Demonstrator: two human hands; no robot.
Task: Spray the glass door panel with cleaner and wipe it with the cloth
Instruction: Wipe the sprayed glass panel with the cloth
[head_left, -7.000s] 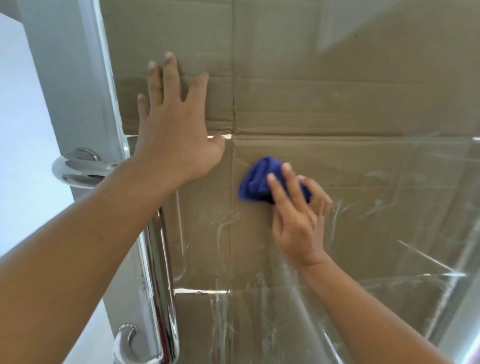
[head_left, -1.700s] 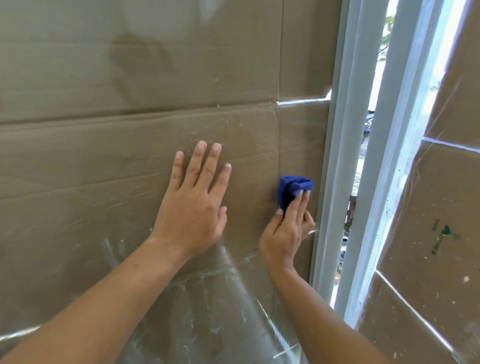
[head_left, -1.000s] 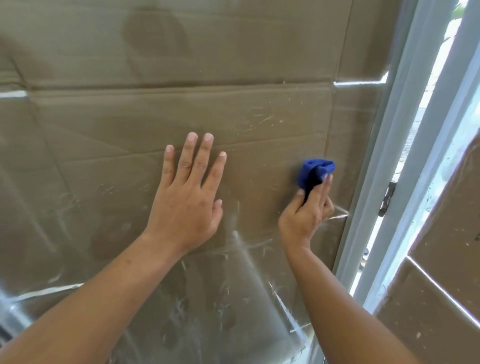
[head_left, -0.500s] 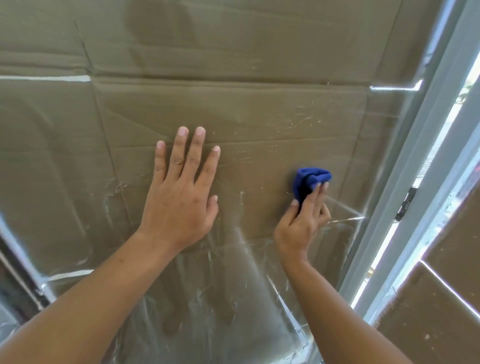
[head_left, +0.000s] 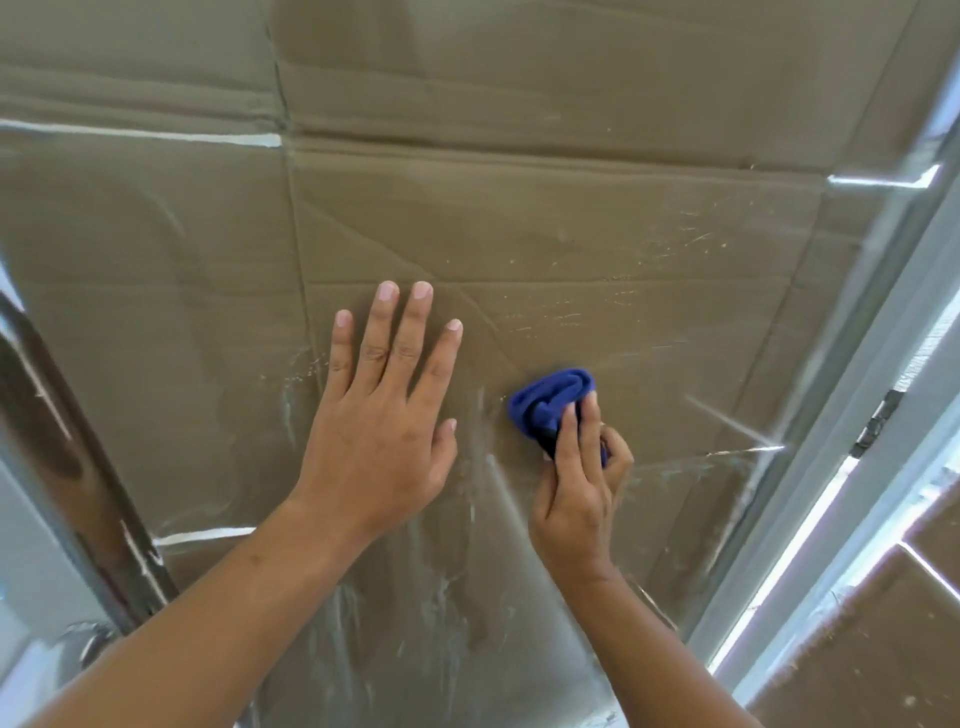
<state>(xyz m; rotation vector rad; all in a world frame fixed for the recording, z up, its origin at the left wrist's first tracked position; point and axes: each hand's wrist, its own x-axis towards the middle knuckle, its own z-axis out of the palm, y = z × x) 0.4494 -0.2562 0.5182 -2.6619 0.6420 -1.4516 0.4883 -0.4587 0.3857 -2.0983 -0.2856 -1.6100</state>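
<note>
On the glass (head_left: 597, 249), mid-panel: right hand (head_left: 576, 483) has fingers curled round the bunched cloth (head_left: 553, 397), pressing it to the pane. Left hand (head_left: 382, 426) flat, fingers spread, bracing. Wiping step; streaks below, so next stroke probably needs downward passes.

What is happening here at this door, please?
A person is cleaning a glass door panel that has brown cardboard behind it. The right hand grips a bunched blue cloth and presses it to the glass. The left hand lies flat on the panel beside it, fingers straight. Whitish smears show on the glass around and below both hands. No spray bottle is in view.
</note>
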